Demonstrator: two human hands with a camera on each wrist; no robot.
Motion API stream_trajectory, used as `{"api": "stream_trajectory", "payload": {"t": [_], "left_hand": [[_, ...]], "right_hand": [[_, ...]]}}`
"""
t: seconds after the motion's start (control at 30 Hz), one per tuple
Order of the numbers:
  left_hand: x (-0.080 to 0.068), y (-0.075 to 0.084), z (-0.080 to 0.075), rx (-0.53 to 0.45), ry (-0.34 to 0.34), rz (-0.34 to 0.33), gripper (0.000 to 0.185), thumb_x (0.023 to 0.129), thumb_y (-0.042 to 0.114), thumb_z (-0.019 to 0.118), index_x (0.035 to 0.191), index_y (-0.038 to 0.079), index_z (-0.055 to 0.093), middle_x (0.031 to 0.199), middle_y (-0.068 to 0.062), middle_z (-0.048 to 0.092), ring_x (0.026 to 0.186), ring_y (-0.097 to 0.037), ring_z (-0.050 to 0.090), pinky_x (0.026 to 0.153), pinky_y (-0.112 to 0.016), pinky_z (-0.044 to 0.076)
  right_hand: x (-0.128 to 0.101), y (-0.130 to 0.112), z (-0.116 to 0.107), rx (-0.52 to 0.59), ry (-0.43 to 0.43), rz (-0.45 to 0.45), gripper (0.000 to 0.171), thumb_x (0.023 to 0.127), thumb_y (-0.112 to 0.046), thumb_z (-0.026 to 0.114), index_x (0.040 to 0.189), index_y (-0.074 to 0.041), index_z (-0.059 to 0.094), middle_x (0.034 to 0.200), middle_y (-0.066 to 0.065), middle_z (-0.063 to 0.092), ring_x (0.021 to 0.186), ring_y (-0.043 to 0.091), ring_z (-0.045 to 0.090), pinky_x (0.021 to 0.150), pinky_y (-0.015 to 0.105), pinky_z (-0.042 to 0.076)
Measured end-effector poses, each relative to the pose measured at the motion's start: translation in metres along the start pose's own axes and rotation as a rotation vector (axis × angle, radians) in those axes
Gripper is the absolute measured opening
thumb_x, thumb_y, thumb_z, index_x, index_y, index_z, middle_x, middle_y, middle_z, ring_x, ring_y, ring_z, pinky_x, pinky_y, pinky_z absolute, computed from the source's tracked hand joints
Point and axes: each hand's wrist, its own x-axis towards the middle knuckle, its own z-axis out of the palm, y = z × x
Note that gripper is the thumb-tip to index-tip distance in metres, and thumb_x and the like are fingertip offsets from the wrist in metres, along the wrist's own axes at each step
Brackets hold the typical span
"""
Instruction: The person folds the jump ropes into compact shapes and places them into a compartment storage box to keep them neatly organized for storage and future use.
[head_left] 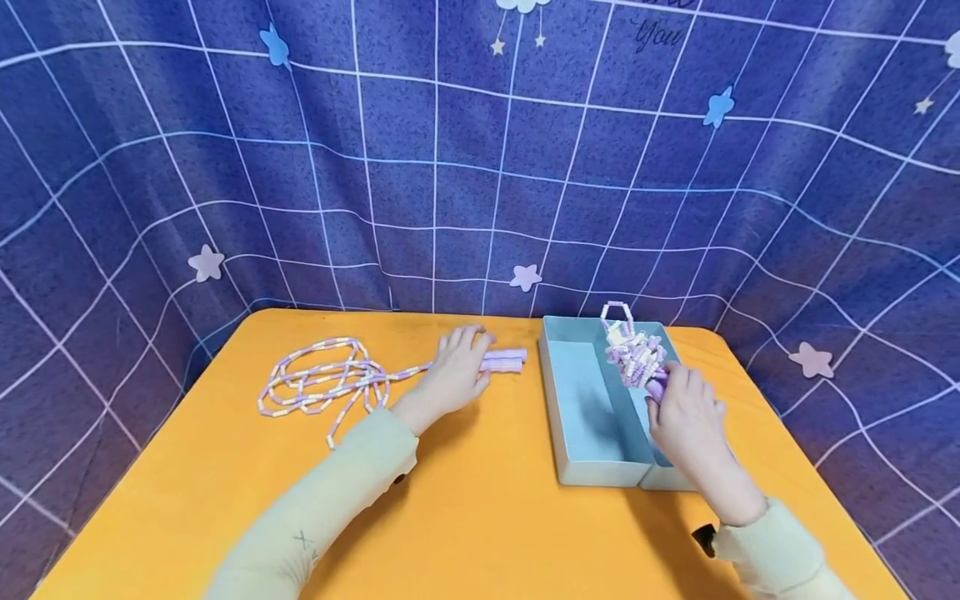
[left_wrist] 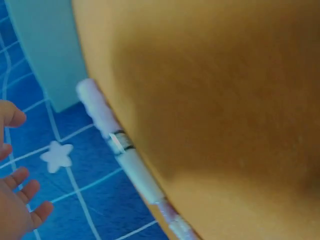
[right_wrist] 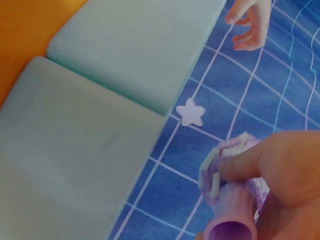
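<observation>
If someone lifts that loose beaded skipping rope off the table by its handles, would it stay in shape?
Probably not. The skipping rope lies in slack loops, so it likely hangs floppy. Its small beads look light. The round handles under the left hand might roll.

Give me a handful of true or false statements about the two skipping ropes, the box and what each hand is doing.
1. The right hand grips a bundled skipping rope over the light blue box. True.
2. The left hand lies inside the box. False: it rests on the orange table, over purple handles.
3. A loose skipping rope lies spread on the table. True.
4. The loose rope is right of the box. False: it is left of it.
</observation>
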Motion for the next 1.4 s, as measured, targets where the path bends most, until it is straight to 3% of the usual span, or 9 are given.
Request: {"api": "stream_trajectory", "payload": {"t": [0.17,0.37,0.67,0.87,1.1,1.4], "left_hand": [[0.006,-0.011,0.018,0.072,-0.099,-0.012,0.054,0.082,0.029,0.064,0.129,0.011,0.044,0.130,-0.012,0.040,0.119,-0.031,0.037,0.092,-0.046,0.033],[0.011,-0.023,0.035,0.074,-0.207,-0.026,0.056,0.081,0.028,0.066,0.130,0.013,0.043,0.134,-0.013,0.037,0.121,-0.033,0.034,0.093,-0.048,0.031],[0.017,-0.033,0.053,0.126,-0.361,-0.131,0.057,0.084,0.017,0.061,0.135,0.016,0.036,0.141,-0.015,0.033,0.127,-0.037,0.031,0.098,-0.053,0.029],[0.022,-0.029,0.058,0.131,-0.474,-0.145,0.049,0.089,0.014,0.051,0.135,0.018,0.035,0.134,-0.011,0.039,0.124,-0.035,0.035,0.096,-0.049,0.029],[0.023,-0.024,0.056,0.125,-0.535,-0.152,0.042,0.093,0.009,0.047,0.133,0.013,0.037,0.129,-0.012,0.044,0.119,-0.035,0.039,0.096,-0.048,0.028],[0.019,-0.020,0.048,0.172,-0.590,-0.147,0.029,0.096,0.004,0.042,0.125,0.003,0.043,0.123,-0.014,0.045,0.116,-0.033,0.042,0.097,-0.048,0.031]], "right_hand": [[0.000,0.007,0.014,-0.033,0.011,0.093,0.050,0.082,-0.014,0.064,0.118,0.009,0.040,0.092,0.031,0.044,0.077,0.049,0.045,0.053,0.052,0.033],[0.004,0.017,0.036,-0.032,-0.024,0.224,0.053,0.083,-0.015,0.064,0.118,0.011,0.035,0.093,0.034,0.041,0.079,0.052,0.045,0.056,0.059,0.035],[0.014,0.029,0.058,-0.012,-0.244,0.393,0.052,0.090,-0.016,0.058,0.121,0.011,0.026,0.105,0.039,0.035,0.096,0.058,0.039,0.074,0.068,0.034],[0.012,0.033,0.067,-0.013,-0.291,0.424,0.049,0.094,-0.015,0.051,0.126,0.011,0.024,0.109,0.044,0.032,0.101,0.062,0.037,0.077,0.070,0.034],[0.013,0.038,0.080,-0.090,-0.355,0.405,0.043,0.101,-0.017,0.033,0.134,0.009,0.023,0.111,0.044,0.033,0.098,0.060,0.040,0.075,0.067,0.039],[0.016,0.039,0.077,-0.108,-0.434,0.361,0.062,0.093,-0.021,0.055,0.135,0.009,0.020,0.114,0.042,0.033,0.100,0.059,0.040,0.074,0.066,0.042]]}}
